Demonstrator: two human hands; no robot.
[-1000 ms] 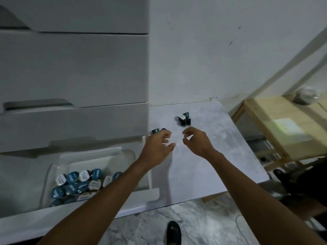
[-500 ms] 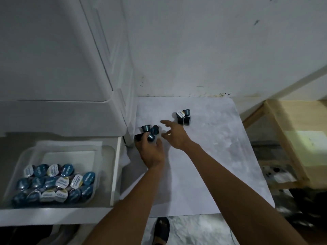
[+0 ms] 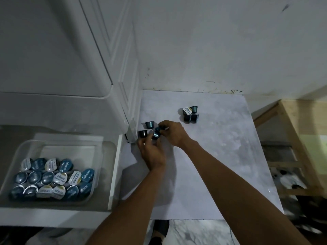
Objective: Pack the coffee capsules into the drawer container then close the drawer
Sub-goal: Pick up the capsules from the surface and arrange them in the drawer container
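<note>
Pinching 1 dark capsule (image 3: 156,134) in my right hand (image 3: 174,134), fingers curled on it; left hand (image 3: 153,155) touches it from below, can't tell if it grips. 2 loose capsules (image 3: 149,125) sit upside down just beside, on the white table (image 3: 221,165); a cluster (image 3: 190,114) lies farther back. Clear container (image 3: 58,143) in the open drawer (image 3: 115,167), left, holds many more.

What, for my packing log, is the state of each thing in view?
Drawer, open, pulled out.
Container, holds packed capsules, room left.
Right hand, pinching the held capsule.
Left hand, at the same capsule, grip unclear.
Two near capsules, upside down on the table.
Far capsules, clustered, untouched.
</note>
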